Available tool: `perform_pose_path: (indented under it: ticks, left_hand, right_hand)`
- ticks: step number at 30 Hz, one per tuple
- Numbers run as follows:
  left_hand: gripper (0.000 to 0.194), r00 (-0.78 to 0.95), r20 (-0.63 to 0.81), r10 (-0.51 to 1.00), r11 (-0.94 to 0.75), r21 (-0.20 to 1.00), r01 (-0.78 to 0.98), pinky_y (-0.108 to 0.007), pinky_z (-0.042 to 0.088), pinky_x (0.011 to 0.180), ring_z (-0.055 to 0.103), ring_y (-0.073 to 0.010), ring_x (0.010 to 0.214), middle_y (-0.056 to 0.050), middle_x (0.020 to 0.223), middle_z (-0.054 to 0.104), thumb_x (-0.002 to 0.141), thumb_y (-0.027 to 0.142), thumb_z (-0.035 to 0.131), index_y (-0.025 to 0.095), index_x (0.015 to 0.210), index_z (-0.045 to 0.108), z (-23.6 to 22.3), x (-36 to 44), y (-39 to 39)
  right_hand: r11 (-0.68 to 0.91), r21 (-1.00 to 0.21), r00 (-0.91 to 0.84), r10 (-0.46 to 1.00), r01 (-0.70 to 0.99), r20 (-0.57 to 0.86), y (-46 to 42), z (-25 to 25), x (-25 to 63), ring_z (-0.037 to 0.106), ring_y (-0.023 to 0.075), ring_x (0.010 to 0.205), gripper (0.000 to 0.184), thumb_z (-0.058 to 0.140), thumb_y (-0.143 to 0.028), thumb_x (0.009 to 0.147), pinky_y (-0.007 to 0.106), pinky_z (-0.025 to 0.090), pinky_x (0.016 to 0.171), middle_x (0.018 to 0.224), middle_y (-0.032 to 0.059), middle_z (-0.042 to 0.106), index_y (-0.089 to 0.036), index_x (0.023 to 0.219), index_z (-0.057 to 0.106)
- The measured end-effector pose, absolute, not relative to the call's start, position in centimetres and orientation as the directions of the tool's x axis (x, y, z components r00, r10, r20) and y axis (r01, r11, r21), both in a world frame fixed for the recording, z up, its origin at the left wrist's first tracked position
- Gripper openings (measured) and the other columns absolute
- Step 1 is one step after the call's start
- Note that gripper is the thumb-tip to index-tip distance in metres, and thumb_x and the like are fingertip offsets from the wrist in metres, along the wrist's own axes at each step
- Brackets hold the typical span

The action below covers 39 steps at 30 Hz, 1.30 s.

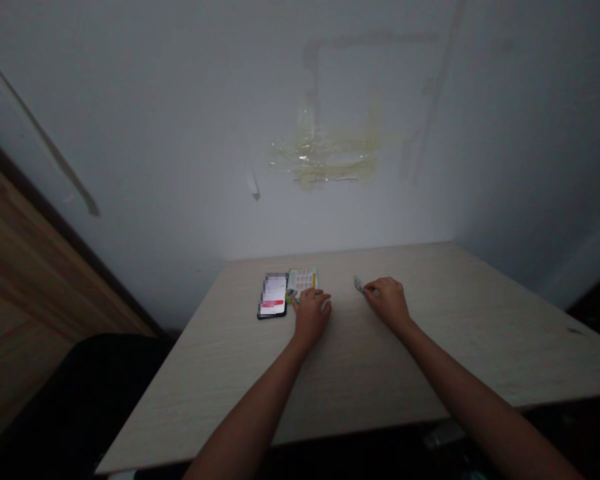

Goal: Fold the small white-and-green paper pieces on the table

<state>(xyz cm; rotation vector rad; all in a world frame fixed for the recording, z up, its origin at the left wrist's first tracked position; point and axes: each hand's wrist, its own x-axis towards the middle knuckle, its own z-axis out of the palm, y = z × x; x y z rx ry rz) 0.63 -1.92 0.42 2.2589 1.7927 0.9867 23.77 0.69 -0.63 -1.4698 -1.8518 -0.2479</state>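
1. The left hand (pixel 312 313) lies low over the near edge of a printed sheet (pixel 303 277), its fingers apart and bent a little, with the thumb side at the green part of that edge. Whether it presses on the sheet is too small to tell.
2. The right hand (pixel 389 301) is clamped, thumb against fingers, on the near end of a small printed piece (pixel 358 283). The far end of the piece points away and to the left, well apart from the sheet.
3. A phone (pixel 273 295) with a lit screen lies face up just beside the sheet, on its left. Part of the screen is blurred into blocks; a red bar shows near its lower end.
4. All of these are on a pale wooden surface (pixel 350 373), toward its far side.
5. Behind it stands a grey wall (pixel 190 133), with a patch of shiny, yellowed tape (pixel 325 160) above the surface.
6. At the left are a black chair (pixel 95 387) and a brown wooden panel (pixel 25 267).
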Motion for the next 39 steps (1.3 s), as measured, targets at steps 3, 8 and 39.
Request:
perform_pose_path:
  ticks: [3,8,39]
  left_hand:
    - [0.021,0.118,0.412,0.903,-0.312,0.442,0.841,-0.066,0.016,0.11,0.051,-0.0266,0.122,-0.005,0.12,0.067,0.088,0.025,0.056,0.029,0.102,0.072,0.4,0.6,-1.9]
    - [0.019,0.123,0.402,0.907,-0.308,0.436,0.846,-0.067,0.014,0.11,0.051,-0.0264,0.122,-0.005,0.119,0.067,0.089,0.026,0.056,0.028,0.1,0.072,0.4,0.6,-2.0]
    - [0.017,0.143,0.4,0.905,-0.318,0.416,0.852,-0.063,0.018,0.109,0.052,-0.0252,0.118,-0.004,0.115,0.069,0.089,0.028,0.057,0.026,0.093,0.074,0.0,0.6,-1.7]
  right_hand:
    - [0.271,-0.242,-0.045,0.747,0.932,0.664,0.9,-0.7,24.2,0.058,0.0238,0.088,0.024,0.054,-0.034,0.091,0.038,0.034,0.084,0.082,0.0067,0.071,-0.021,0.08,0.072]
    - [0.143,-0.207,0.016,0.784,0.968,0.62,1.3,-0.7,24.8,0.055,0.0239,0.092,0.027,0.052,-0.035,0.091,0.037,0.031,0.085,0.085,0.0082,0.071,-0.019,0.082,0.072]
    - [-0.015,-0.145,0.094,0.83,0.989,0.55,0.9,-0.2,25.0,0.053,0.0249,0.098,0.022,0.055,-0.032,0.089,0.036,0.029,0.085,0.097,0.0091,0.068,-0.021,0.098,0.072]
